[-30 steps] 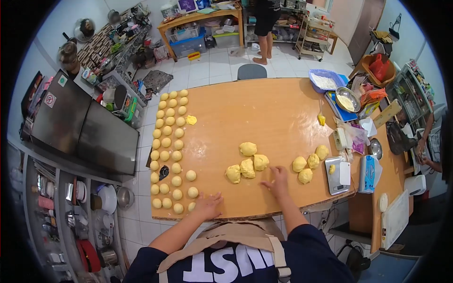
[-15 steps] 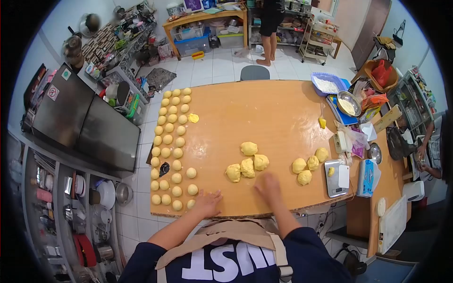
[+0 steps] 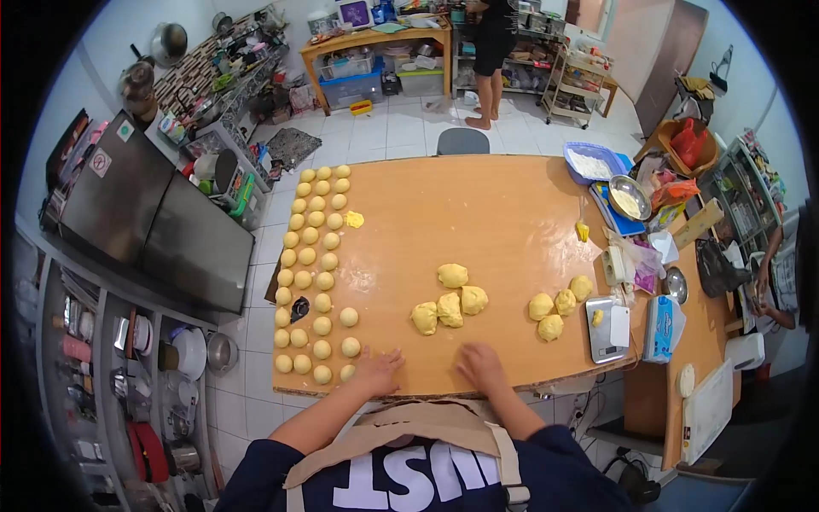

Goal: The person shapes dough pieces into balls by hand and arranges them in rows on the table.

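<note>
My left hand (image 3: 380, 372) lies on the table near its front edge, fingers stretched out and apart, beside the dough ball (image 3: 347, 373) at the end of a short row. My right hand (image 3: 481, 367) is curled down against the tabletop, and whatever its fingers may cover is hidden. Beyond the hands sits a cluster of rough yellow dough lumps (image 3: 450, 310). Another group of dough lumps (image 3: 549, 328) rests farther right. Rows of smooth, round dough balls (image 3: 322, 325) line the left side of the table.
A digital scale (image 3: 607, 331) with a small dough piece stands at the right, beside a blue-and-white pack (image 3: 662, 328). A flour tub (image 3: 593, 162) and metal bowl (image 3: 630, 198) are at the back right. One person (image 3: 490, 60) stands at the far shelves; another's arm shows at right.
My right hand has shifted slightly toward the front edge and left, and is less blurred. My left hand stays in about the same place. The whole view has tilted slightly.
</note>
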A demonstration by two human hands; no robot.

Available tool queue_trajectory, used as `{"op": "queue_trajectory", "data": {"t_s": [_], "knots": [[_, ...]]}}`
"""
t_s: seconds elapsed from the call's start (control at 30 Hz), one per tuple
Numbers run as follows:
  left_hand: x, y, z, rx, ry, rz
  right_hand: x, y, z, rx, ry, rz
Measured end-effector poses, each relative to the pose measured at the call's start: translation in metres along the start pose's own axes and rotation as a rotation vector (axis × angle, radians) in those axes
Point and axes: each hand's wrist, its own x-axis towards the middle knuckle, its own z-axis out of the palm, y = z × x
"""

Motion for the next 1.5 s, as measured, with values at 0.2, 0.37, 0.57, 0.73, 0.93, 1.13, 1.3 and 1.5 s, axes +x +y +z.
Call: {"op": "queue_trajectory", "data": {"t_s": [0.2,0.37,0.57,0.73,0.93,1.13,1.3,1.5], "knots": [[-0.001,-0.002,0.005,-0.032,0.049,0.016,-0.024,0.063,-0.047,-0.102,-0.1,0.22],[-0.001,-0.001,0.006,-0.078,0.065,0.024,0.055,0.005,-0.005,-0.138,0.123,0.283],[-0.002,-0.006,0.007,-0.081,0.079,0.021,-0.031,0.021,-0.041,0.067,-0.139,-0.007],[-0.003,-0.003,-0.002,-0.053,0.032,0.03,0.026,0.041,-0.039,-0.134,0.024,0.343],[-0.004,-0.006,-0.003,-0.079,0.053,0.029,0.009,-0.015,0.001,0.048,-0.018,-0.029],[-0.001,-0.005,0.01,-0.085,0.083,0.047,-0.01,0.04,-0.042,-0.12,0.022,0.184],[-0.001,-0.007,0.009,-0.08,0.086,0.042,0.058,-0.01,0.001,-0.155,0.094,0.236],[-0.002,-0.008,0.007,-0.079,0.077,0.045,-0.026,0.019,-0.028,0.191,-0.098,-0.026]]}}
